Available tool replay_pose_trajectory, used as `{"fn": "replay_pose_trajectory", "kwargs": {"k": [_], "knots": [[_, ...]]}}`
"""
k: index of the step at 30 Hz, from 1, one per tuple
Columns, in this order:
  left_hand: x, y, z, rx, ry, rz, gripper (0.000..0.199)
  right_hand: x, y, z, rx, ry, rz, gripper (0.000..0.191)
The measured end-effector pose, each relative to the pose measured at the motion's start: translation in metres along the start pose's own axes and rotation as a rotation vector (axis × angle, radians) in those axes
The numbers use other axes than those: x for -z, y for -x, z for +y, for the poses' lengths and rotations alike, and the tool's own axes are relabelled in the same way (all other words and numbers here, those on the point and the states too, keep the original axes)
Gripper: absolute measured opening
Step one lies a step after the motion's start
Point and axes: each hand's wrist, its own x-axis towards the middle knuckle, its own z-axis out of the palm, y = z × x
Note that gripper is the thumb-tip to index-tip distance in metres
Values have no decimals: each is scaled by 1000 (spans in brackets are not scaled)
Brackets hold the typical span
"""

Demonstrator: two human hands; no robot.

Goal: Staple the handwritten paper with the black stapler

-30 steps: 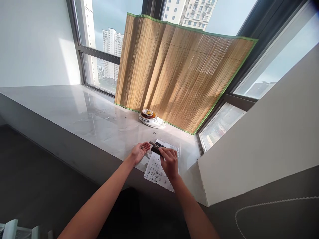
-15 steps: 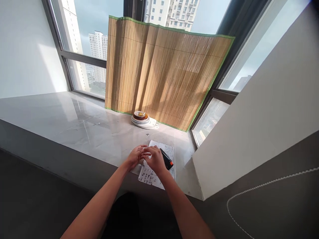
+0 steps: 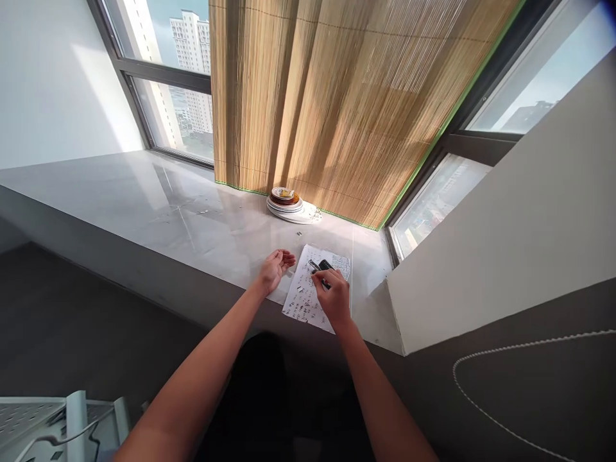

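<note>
A sheet of paper with handwriting (image 3: 304,298) lies near the front edge of the ledge. Over its right part is my right hand (image 3: 333,292), fingers pinched together; what they hold, if anything, is too small to make out. A black object (image 3: 326,264) rests on the paper, partly hidden behind that hand, with a small silvery piece (image 3: 314,265) beside it. My left hand (image 3: 274,269) is just left of the paper, palm turned up, fingers apart and nothing in it. A small white scrap (image 3: 301,289) lies on the sheet.
Behind the paper, a stack of plates (image 3: 285,206) stands on the pale ledge (image 3: 120,199) against a bamboo blind (image 3: 308,96). A small bit (image 3: 299,233) lies before the plates. A white slanted wall (image 3: 481,256) bounds the right; a white metal rack (image 3: 76,423) stands lower left.
My hands, which were together, have parted: the right has moved over the paper and black object, the left is open alone. The view has tilted down, showing the rack.
</note>
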Motion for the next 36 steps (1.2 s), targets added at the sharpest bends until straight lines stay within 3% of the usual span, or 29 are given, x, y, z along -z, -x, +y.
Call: {"fn": "replay_pose_trajectory", "kwargs": {"k": [5, 10, 13, 17, 19, 22, 24, 27, 32, 36], "knots": [[-2, 2, 0, -6, -60, -1, 17, -23, 3, 1, 107, 124, -230, 14], [-1, 3, 0, -17, -145, -33, 17, -43, 6, -3, 51, 134, -230, 21], [0, 3, 2, -1, -145, -51, 19, -34, 6, -10, 58, 48, -224, 24], [2, 2, 3, 30, -150, -67, 19, 4, -12, -5, 103, -122, -140, 20], [2, 1, 3, 37, -157, -67, 19, 26, -32, 20, 48, -125, -19, 19], [1, 1, 3, 43, -174, -67, 20, 45, -66, 84, -172, -30, 120, 18], [0, 1, 3, 44, -189, -66, 20, 46, -85, 129, -391, 29, 146, 18], [0, 2, 3, 45, -194, -66, 21, 36, -103, 177, -478, 52, 207, 19], [1, 1, 3, 46, -205, -62, 23, 19, -110, 208, -525, 28, 247, 14], [0, 2, 4, 48, -236, -71, 23, 20, -107, 221, -560, -9, 277, 22]]}}
